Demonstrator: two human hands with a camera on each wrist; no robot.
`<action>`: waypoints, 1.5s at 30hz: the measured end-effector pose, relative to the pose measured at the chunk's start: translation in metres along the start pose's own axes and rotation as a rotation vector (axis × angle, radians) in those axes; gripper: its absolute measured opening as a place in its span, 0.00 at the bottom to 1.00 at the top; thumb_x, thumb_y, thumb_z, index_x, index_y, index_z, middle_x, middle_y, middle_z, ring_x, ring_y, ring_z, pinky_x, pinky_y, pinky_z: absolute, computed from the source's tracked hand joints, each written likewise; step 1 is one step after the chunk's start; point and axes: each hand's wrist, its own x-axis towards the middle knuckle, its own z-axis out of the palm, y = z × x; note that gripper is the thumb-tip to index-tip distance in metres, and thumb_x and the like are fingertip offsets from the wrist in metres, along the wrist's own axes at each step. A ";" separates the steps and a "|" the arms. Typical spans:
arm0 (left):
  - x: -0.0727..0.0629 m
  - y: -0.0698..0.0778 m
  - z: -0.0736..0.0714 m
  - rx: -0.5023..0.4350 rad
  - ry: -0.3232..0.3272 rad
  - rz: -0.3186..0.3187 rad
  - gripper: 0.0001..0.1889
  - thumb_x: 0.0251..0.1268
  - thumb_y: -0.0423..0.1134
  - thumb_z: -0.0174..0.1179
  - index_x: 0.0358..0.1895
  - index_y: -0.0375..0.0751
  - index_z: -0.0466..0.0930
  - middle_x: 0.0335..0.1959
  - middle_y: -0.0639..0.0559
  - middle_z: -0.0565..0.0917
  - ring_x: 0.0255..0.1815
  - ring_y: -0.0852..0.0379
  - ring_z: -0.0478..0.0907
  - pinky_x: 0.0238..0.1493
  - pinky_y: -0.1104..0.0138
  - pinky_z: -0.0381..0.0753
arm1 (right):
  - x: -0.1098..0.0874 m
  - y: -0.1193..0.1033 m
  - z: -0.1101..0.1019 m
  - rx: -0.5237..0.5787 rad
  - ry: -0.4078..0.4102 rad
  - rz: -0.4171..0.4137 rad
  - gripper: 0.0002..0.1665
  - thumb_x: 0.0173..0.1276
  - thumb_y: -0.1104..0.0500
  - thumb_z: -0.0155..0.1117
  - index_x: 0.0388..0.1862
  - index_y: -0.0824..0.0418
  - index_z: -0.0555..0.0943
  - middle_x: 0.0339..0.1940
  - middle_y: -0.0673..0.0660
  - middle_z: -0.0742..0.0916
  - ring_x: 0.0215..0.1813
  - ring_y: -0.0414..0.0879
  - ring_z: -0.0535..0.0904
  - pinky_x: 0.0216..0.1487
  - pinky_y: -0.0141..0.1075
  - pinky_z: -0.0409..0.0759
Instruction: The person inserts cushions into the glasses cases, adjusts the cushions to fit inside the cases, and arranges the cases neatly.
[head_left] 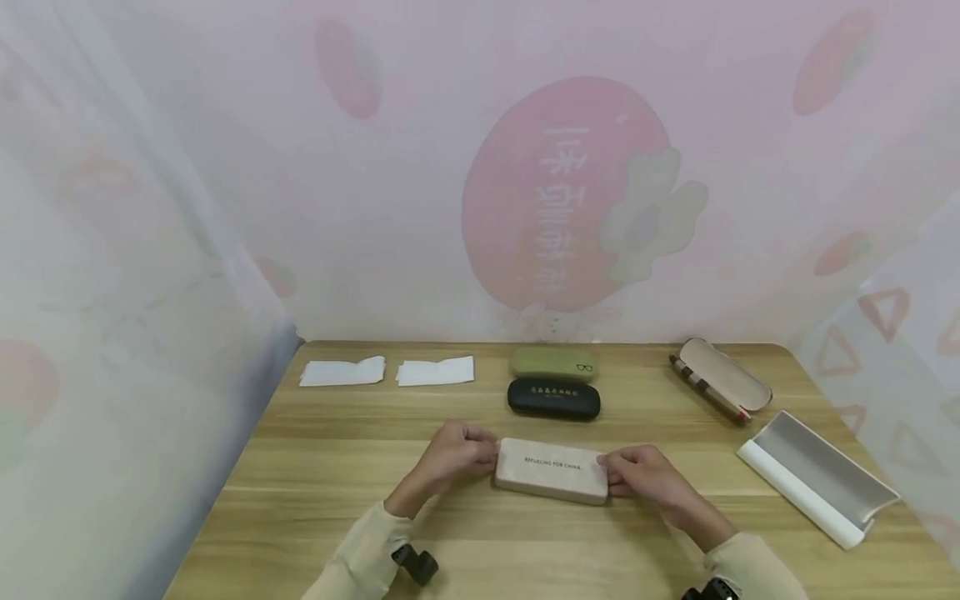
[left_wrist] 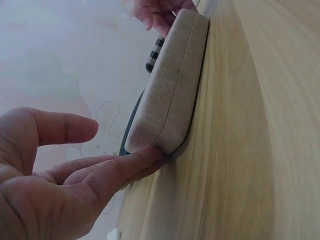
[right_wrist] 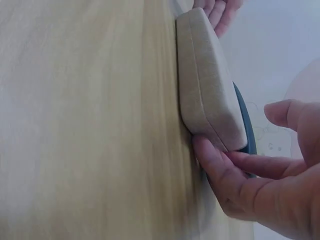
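A beige glasses case (head_left: 551, 472) lettered "REFUELING FOR CHINA" lies closed on the wooden table, between both hands. At its left end the left hand (head_left: 459, 454) touches it with nearly straight fingertips; the thumb (left_wrist: 75, 128) stands apart in the left wrist view. The right hand (head_left: 651, 482) has its fingertips against the opposite end, low near the tabletop. Its thumb (right_wrist: 282, 113) is likewise off the case in the right wrist view. A seam runs along the side of the case.
Behind the beige case sit a black glasses case (head_left: 553, 399) and a green one (head_left: 551, 363). Two white folded cloths (head_left: 435, 372) lie at back left. On the right are an open case with a plaid edge (head_left: 723, 375) and an open white case (head_left: 817, 479).
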 end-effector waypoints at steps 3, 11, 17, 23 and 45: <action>0.002 0.001 -0.001 0.026 0.023 0.007 0.17 0.64 0.32 0.63 0.52 0.21 0.82 0.49 0.31 0.86 0.46 0.47 0.88 0.48 0.60 0.87 | 0.002 -0.001 0.005 0.015 0.047 0.012 0.24 0.75 0.59 0.55 0.56 0.81 0.78 0.47 0.65 0.87 0.48 0.48 0.86 0.50 0.40 0.87; 0.010 -0.001 0.000 0.084 0.137 0.033 0.14 0.65 0.36 0.64 0.48 0.28 0.87 0.50 0.36 0.88 0.49 0.52 0.87 0.47 0.64 0.87 | 0.017 -0.007 0.018 -0.095 0.174 -0.022 0.25 0.74 0.56 0.59 0.59 0.75 0.80 0.63 0.70 0.82 0.56 0.47 0.81 0.51 0.38 0.84; 0.015 -0.003 0.001 0.078 0.152 0.037 0.13 0.64 0.35 0.64 0.47 0.28 0.87 0.49 0.36 0.88 0.47 0.52 0.87 0.46 0.66 0.87 | 0.026 -0.008 0.018 -0.127 0.224 -0.007 0.23 0.74 0.57 0.59 0.58 0.73 0.82 0.53 0.63 0.87 0.48 0.44 0.79 0.45 0.33 0.79; 0.019 -0.001 0.002 0.176 0.158 0.070 0.14 0.63 0.38 0.64 0.46 0.31 0.88 0.49 0.40 0.89 0.46 0.55 0.85 0.42 0.69 0.84 | 0.030 -0.007 0.018 -0.167 0.232 -0.022 0.25 0.75 0.55 0.58 0.63 0.71 0.79 0.61 0.65 0.84 0.57 0.48 0.77 0.55 0.38 0.77; 0.002 -0.008 -0.007 0.279 0.227 0.071 0.14 0.61 0.39 0.63 0.47 0.37 0.90 0.50 0.44 0.89 0.59 0.45 0.83 0.60 0.51 0.81 | 0.029 -0.009 0.033 -0.097 0.216 -0.019 0.26 0.75 0.54 0.58 0.63 0.71 0.80 0.62 0.67 0.84 0.60 0.52 0.80 0.59 0.43 0.81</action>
